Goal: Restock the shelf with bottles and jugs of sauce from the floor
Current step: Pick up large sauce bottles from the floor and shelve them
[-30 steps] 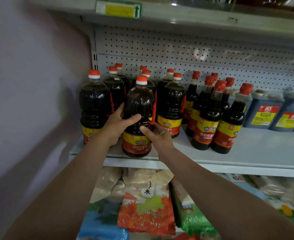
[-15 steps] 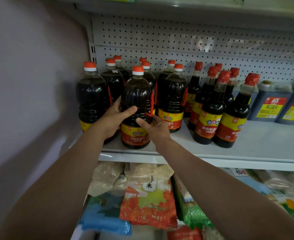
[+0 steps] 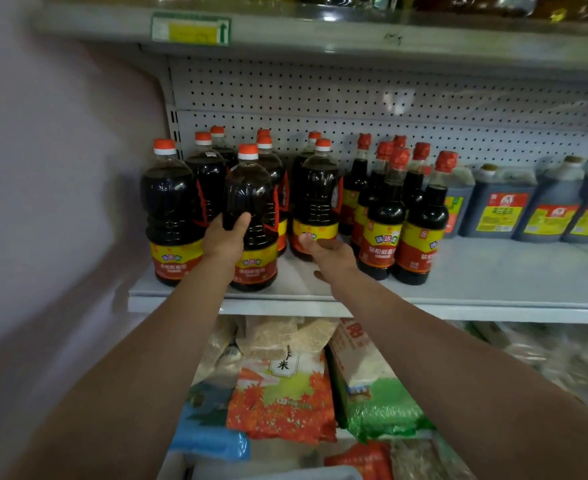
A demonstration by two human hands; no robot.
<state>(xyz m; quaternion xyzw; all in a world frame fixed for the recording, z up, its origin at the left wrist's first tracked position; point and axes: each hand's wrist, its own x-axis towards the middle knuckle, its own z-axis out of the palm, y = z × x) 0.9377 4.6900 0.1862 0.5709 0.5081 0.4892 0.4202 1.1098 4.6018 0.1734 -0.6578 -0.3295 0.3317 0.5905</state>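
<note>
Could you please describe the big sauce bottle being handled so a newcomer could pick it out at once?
Find the grey shelf under the pegboard, then its left end, where big orange-capped bottles cluster. The handled bottle stands at the front edge, second from the wall. Alone among them, it has the left hand on its waist.

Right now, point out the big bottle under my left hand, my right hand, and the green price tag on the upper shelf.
big bottle (image 3: 251, 188), head view, dark upper body.
right hand (image 3: 330, 252), head view, its middle.
green price tag (image 3: 191, 29), head view, yellow centre.
</note>
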